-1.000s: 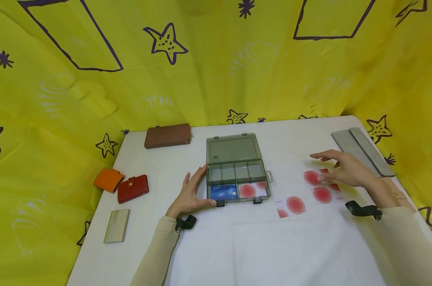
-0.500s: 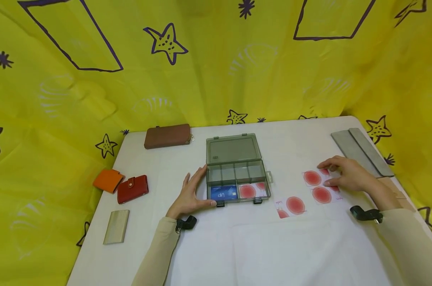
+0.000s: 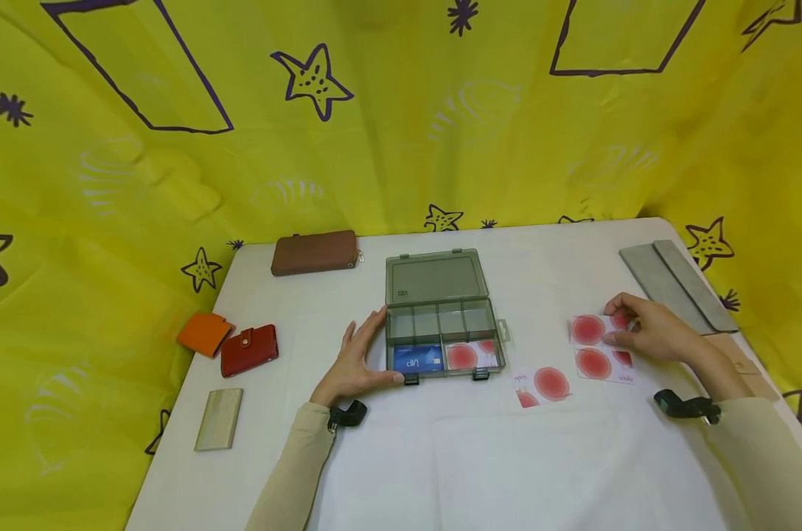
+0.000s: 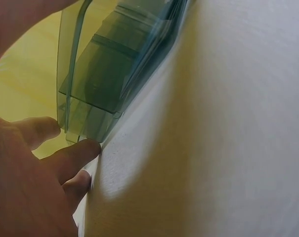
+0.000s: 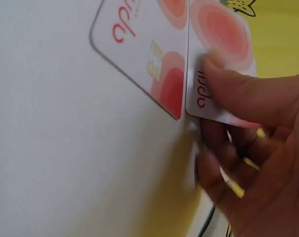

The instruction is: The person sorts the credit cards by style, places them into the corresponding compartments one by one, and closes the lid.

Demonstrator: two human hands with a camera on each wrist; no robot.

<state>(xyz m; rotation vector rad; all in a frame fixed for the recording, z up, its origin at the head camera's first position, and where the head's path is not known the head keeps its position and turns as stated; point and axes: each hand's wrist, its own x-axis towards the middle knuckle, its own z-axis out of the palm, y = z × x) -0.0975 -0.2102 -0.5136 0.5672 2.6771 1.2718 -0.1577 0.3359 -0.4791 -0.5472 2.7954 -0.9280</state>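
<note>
A translucent grey-green divided plastic box point(image 3: 436, 279) lies with its lid laid back. Its two front compartments hold a blue VIP card point(image 3: 417, 359) and a white card with red circles point(image 3: 462, 357). My left hand point(image 3: 351, 369) spans the box's left side, thumb at the front corner, fingers extended; in the left wrist view fingertips touch the box wall point(image 4: 102, 64). On the right, my right hand point(image 3: 653, 328) pinches a red-circle card point(image 3: 587, 330), thumb on top and fingers underneath in the right wrist view. Just in front lies a matching card point(image 3: 593, 363); another point(image 3: 551, 383) lies nearer the box.
Along the left are a brown zip wallet point(image 3: 315, 253), an orange wallet point(image 3: 204, 334), a red wallet point(image 3: 248, 350) and a beige flat case point(image 3: 218, 419). A grey flat case point(image 3: 678, 284) and a tan piece point(image 3: 736, 354) lie behind my right forearm. Yellow patterned cloth surrounds the table.
My right hand has come down onto the far right card and now pinches it. That card is slightly lifted or shifted. The left hand stays at the box.
</note>
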